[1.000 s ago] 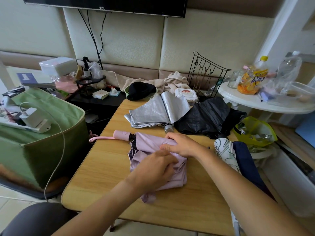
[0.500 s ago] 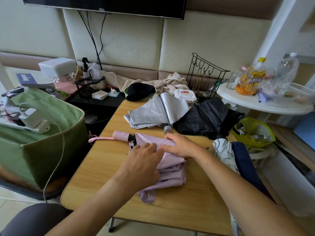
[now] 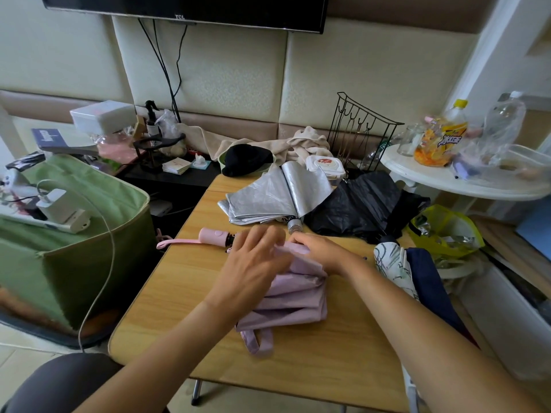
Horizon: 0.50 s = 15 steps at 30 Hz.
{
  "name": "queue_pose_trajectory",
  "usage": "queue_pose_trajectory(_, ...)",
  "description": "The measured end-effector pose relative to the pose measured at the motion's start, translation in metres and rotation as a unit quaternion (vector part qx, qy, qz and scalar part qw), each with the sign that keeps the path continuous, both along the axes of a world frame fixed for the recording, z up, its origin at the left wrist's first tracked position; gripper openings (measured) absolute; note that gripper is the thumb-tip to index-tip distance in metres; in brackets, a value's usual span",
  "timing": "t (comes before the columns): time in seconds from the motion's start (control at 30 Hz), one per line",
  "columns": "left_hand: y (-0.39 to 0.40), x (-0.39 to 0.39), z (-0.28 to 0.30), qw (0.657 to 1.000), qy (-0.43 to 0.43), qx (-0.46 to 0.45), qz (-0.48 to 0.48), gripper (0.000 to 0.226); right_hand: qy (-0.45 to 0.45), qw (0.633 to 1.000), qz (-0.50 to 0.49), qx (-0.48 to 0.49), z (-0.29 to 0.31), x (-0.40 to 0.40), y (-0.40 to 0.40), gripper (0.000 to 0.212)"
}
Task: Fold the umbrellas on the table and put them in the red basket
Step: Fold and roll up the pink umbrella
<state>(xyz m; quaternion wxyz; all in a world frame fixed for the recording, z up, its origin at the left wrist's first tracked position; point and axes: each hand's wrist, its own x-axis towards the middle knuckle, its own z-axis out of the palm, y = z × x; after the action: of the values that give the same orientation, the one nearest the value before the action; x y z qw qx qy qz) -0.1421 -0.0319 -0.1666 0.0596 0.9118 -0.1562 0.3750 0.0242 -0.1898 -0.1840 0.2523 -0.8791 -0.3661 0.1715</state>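
**Two hands work a lilac umbrella flat on a wooden table**

A person's left hand (image 3: 253, 263) lies spread over the canopy of a lilac umbrella (image 3: 293, 296) at the middle of the wooden table (image 3: 167, 293), fingers straight and slightly blurred, pressing the cloth near the shaft end. The right hand (image 3: 320, 251) sits just beside it toward the far edge, fingers curled down on a fold of the same fabric. The umbrella lies on its side, its pink handle (image 3: 213, 236) and wrist strap reaching the table's left edge, its closing strap (image 3: 258, 342) trailing toward the near edge.

Near the far edge rests a silver umbrella (image 3: 274, 198), partly folded, with a black umbrella (image 3: 363, 207) touching it at the far right corner. A white patterned umbrella (image 3: 393, 263) and a navy umbrella (image 3: 429, 281) hang over the right edge. A green fabric bin (image 3: 89, 257) stands left of the table; a white round side table (image 3: 447, 180) with bottles stands to the right.
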Motion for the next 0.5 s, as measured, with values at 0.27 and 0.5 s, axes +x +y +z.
queue_pose_trajectory(0.27,-0.032,-0.003,-0.02,0.999,0.049,0.019,0.002,0.017,0.017,1.0,-0.01,0.002,0.004,-0.004,0.001,0.014)
queue_pose_trajectory(0.5,-0.06,-0.017,-0.028,0.997,-0.026,0.001,-0.079,0.013,-0.015,1.0,-0.01,-0.003,0.007,-0.01,0.001,0.036)
